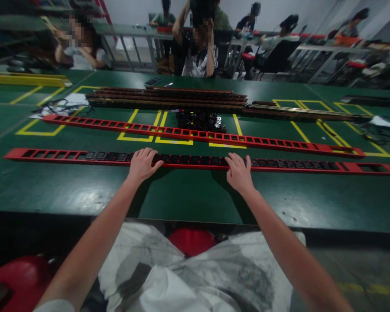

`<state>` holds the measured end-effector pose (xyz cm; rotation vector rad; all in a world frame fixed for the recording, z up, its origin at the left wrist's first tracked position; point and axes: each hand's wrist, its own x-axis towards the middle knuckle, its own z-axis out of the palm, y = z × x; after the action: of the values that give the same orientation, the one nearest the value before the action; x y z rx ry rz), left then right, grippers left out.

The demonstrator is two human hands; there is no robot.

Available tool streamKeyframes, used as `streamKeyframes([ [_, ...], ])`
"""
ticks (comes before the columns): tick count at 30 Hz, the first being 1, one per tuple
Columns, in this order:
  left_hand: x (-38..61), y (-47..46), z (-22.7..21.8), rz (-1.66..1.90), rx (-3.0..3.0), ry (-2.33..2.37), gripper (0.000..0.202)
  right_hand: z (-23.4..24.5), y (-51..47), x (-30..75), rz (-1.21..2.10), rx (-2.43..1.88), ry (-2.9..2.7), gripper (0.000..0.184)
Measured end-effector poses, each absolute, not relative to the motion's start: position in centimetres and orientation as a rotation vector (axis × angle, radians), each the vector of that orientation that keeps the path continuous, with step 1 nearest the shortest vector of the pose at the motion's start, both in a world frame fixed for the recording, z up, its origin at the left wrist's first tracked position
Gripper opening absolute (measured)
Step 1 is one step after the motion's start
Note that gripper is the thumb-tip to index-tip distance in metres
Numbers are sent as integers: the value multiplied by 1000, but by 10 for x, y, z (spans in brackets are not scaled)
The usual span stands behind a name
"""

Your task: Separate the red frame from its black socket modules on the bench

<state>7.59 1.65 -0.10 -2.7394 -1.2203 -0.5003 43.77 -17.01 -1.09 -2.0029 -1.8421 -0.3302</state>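
Note:
A long red strip (55, 161) with a row of openings lies across the green table in front of me. Small black square inserts (195, 160) fill most of its openings; several at the left end are bare. Left of the strip's middle rests my left hand (144, 164), fingers over the inserts and thumb stretched out to the right. My right hand (238, 172) touches the strip right of its middle, fingers spread on top. What lies directly beneath the fingers is hidden. A second red strip (169, 131), its openings bare, lies behind the first.
Behind the strips sit a pile of black parts (201, 121) and stacked long dark bars (169, 97). Black cables (63, 106) lie on the left, more cables (383, 130) on the right. A phone (153, 82) is farther back. One person (198, 56) sits opposite; others sit beyond.

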Motion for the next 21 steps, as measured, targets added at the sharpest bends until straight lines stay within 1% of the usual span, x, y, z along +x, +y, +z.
streamKeyframes([
  [6, 76, 17, -3, -583, -2778, -1155, 36, -20, -169, 446, -325, -1947, -1805, 46],
  [13, 75, 18, -5, -650, -2806, -1154, 37, -24, -167, 450, -354, -1930, -1778, 44],
  [21, 78, 21, -7, -599, -2766, -1167, 37, -24, -168, 453, -363, -1913, -1775, 43],
])
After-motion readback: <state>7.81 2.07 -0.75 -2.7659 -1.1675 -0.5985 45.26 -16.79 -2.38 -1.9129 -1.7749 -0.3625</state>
